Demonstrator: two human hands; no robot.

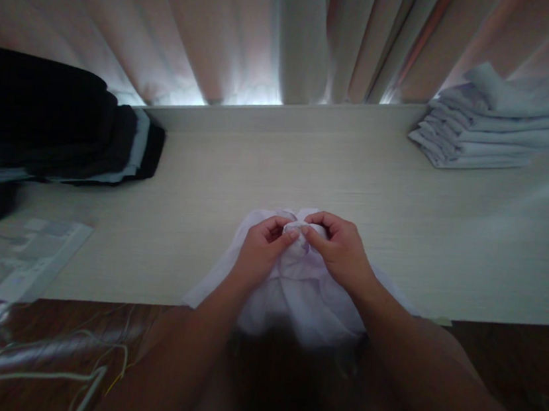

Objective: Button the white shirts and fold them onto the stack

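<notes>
A white garment [293, 294] lies bunched on the pale wooden table [356, 189], hanging over its near edge. My left hand [261, 250] and my right hand [339, 247] meet at the garment's top. Both pinch a small fold of the white cloth between thumb and fingers, fingertips almost touching. The lower part of the garment is hidden between my forearms.
A stack of folded white cloths [499, 123] sits at the table's far right. A pile of dark folded clothes [49, 121] lies at the far left. A white power strip [35, 259] with cables [35, 363] rests at the near left. Curtains [276, 32] hang behind the table.
</notes>
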